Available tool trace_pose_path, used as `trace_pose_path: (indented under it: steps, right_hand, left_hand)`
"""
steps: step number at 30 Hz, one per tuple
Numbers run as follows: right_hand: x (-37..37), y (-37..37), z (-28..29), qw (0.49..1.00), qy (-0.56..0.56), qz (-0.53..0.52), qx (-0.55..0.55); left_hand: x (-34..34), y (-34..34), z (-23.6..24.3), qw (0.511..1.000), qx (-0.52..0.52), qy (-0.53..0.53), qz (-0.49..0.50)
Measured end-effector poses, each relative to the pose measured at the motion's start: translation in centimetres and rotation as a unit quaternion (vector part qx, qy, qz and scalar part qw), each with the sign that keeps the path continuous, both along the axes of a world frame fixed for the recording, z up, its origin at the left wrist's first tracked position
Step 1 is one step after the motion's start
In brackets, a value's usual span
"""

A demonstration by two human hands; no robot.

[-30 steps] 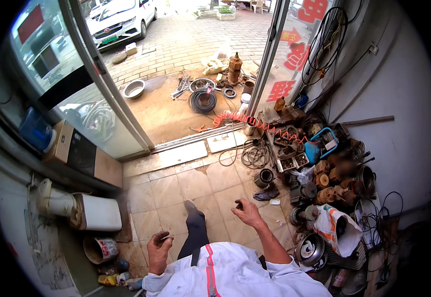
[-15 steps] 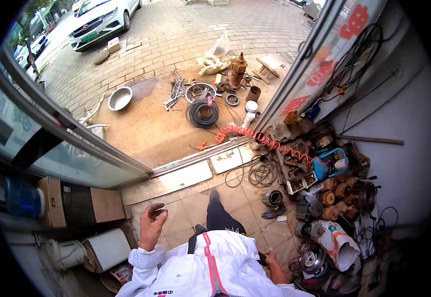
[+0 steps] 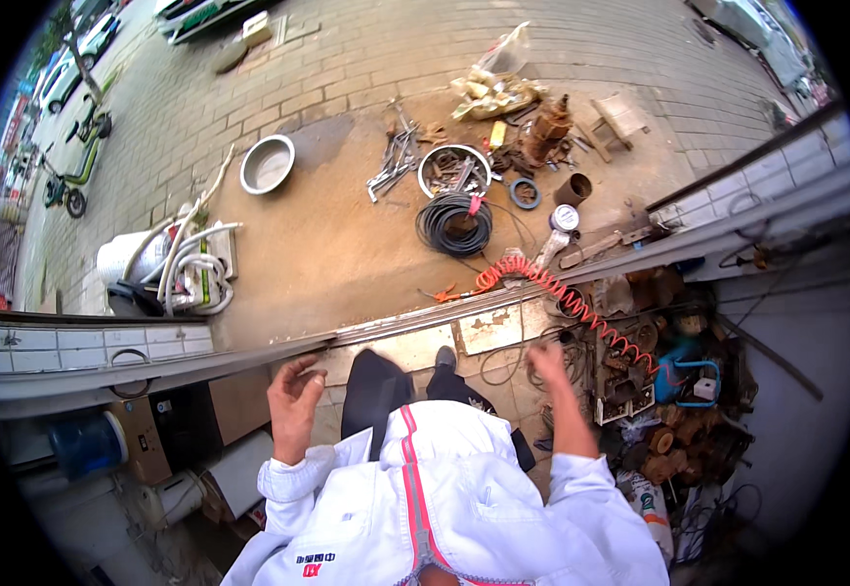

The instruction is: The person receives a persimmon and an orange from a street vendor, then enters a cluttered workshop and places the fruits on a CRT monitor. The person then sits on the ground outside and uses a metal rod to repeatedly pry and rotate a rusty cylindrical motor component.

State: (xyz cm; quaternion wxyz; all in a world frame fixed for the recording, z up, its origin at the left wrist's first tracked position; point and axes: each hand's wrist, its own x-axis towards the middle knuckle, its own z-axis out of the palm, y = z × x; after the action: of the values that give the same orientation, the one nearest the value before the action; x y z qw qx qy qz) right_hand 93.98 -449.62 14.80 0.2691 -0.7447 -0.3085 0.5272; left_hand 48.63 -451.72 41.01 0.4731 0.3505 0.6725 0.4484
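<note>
My left hand hangs in the air over the tiled floor, fingers loosely bent and apart with nothing in them. The cardboard box is the thing nearest to it. My right hand is raised beside the black cables on the floor, short of the red coiled air hose. Motion smears its fingers, so their state is unclear. Past the doorway sill lie a coil of black cable, a metal basin of small parts, several wrenches and a rusty pump body.
A doorway track crosses ahead of my feet. An empty-looking metal basin stands outside, left of the tools. White hoses lie by the left wall end. A low wooden stool stands far right. Rusty parts crowd the right side indoors.
My view has shifted forward toward the doorway and a leg has stepped ahead. My right hand has risen from beside my hip to in front of me. The left hand stays raised.
</note>
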Motion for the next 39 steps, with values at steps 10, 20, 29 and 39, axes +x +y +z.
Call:
trace_pose_path:
  steps: [10, 20, 29, 39]
  right_hand:
    - [-6.2, 16.0, -0.4, 0.988, -0.083, 0.105, -0.082]
    - [-18.1, 22.3, 9.1, 0.959, 0.007, -0.024, -0.283]
    - [-22.5, 38.9, 12.1, 0.987, 0.014, -0.075, -0.145]
    - [-22.6, 47.2, 5.9, 0.947, 0.068, -0.228, -0.213]
  left_hand:
    - [-9.1, 16.9, -1.6, 0.992, -0.092, -0.031, 0.077]
    - [-22.7, 39.9, -0.1, 0.991, -0.128, -0.011, 0.024]
    - [-20.9, 58.5, 2.4, 0.991, -0.093, 0.026, -0.097]
    - [-15.6, 76.4, 5.0, 0.981, -0.090, 0.022, -0.171]
